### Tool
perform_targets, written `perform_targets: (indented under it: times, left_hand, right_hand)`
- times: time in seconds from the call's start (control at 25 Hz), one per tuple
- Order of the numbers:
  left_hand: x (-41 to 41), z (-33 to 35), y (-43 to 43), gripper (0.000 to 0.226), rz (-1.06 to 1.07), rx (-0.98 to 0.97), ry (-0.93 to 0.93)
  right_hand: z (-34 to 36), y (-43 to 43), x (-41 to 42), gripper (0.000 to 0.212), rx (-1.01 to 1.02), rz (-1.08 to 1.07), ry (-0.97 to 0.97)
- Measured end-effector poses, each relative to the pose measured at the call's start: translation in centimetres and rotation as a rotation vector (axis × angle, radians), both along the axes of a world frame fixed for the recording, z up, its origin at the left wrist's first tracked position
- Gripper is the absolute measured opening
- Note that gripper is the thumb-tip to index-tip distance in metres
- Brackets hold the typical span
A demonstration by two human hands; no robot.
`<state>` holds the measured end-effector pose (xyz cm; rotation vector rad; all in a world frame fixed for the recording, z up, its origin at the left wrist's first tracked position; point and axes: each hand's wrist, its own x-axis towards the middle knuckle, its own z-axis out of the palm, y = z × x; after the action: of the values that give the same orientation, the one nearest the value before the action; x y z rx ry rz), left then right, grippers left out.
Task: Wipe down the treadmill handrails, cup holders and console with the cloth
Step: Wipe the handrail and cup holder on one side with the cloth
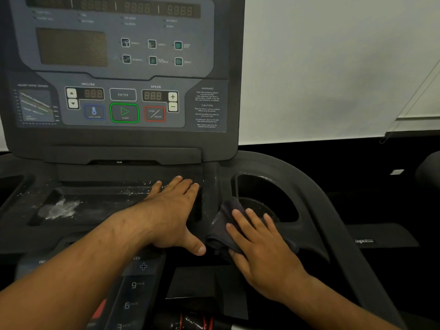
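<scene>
Dark crumpled cloth [220, 231] sits under right hand [264, 253], fingers [256, 221] spread; left hand [176, 210] flat, fingers together.

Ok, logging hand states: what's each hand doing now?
Left hand: open, flat on the black plastic console tray.
Right hand: open, pressing the dark grey cloth beside the round cup holder.

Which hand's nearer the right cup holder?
Right. The right hand presses the cloth at the cup holder rim; the left hand lies flat on the centre tray, further left.
</scene>
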<state>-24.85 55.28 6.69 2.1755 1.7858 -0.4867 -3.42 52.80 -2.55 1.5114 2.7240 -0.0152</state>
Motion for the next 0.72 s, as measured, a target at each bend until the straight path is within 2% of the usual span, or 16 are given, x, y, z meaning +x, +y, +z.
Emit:
perform_targets:
  times: [0.08,0.2,0.32,0.52,0.64,0.72]
  left_hand:
    - [0.1,0.2,0.3,0.134,-0.011,0.007,0.015]
    - [-0.1,0.5,0.7,0.136,-0.005,-0.001,0.024]
    - [-0.1,0.6,0.9,0.136,0.0,-0.01,0.02]
    - [0.0,0.3,0.7,0.135,0.005,-0.031,-0.017]
    - [-0.1,0.1,0.2,0.135,0.013,-0.028,-0.044]
    - [-0.1,-0.1,-0.3,0.136,0.011,-0.012,-0.063]
  right_hand:
    - [0.8,1.2,-0.7,0.056,-0.042,0.048,0.048]
    - [1.2,4.0,-2.2,0.055,-0.077,-0.005,0.139]
    - [1.4,6.9,-3.6,0.055,-0.109,-0.086,0.087]
    - [2.5,12.2,-5.5,0.061,-0.131,-0.15,-0.125]
    - [3.1,14.4,-5.9,0.061,-0.137,-0.157,-0.146]
    - [3.0,14.7,-5.8,0.058,-0.126,-0.146,-0.094]
